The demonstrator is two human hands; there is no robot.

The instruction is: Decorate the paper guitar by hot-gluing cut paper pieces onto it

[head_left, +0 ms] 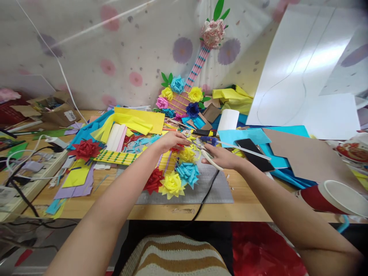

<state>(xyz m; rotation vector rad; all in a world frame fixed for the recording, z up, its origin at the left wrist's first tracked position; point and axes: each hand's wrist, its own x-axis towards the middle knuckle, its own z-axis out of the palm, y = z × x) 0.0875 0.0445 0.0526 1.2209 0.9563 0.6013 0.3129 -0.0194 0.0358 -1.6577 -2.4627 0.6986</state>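
My right hand (221, 156) grips a pair of scissors (212, 161) with white handles, its blades pointing left. Close to the blade tips is my left hand (171, 141), fingers drawn together over the paper flowers; what they hold, if anything, is too small to make out. Beneath both hands lies a paper guitar with a yellow neck (120, 157) and green frets. Its body carries a red flower (154, 181), yellow flower (171, 184) and blue flower (188, 174). Another red flower (85, 149) sits at the neck's end. Just beyond the scissors rests a blue glue gun (209, 140) with a glue stick.
A grey cutting mat (212, 193) and black cord are under the guitar. To the right are a phone (255, 155), brown cardboard (310, 151) and a paper cup (324, 196). A power strip (31, 184) stands left. A pink flowered guitar (194, 74) leans behind.
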